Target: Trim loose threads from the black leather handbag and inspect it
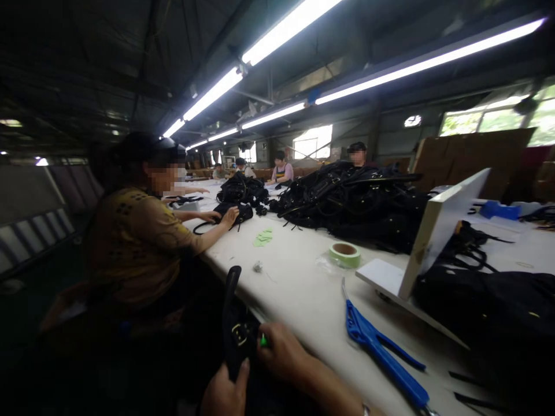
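At the table's near edge my left hand (225, 388) is closed, thumb on top, on a black bag (243, 323) with a gold-coloured buckle and a thick strap standing up. My right hand (281, 352) is curled beside the buckle, gripping a small bright green object (263, 340); its full shape is hidden by my fingers. To the right of my right hand lies a blue air blow gun (381, 352) with a thin metal nozzle. The lower part of the bag fades into the dark.
Black bags are heaped on the white table (299, 289), the largest pile (347, 202) farther back. Green tape (344, 254) lies beside an upright white board (442, 231). At left, a co-worker (143, 231) handles a black item; other people sit farther off.
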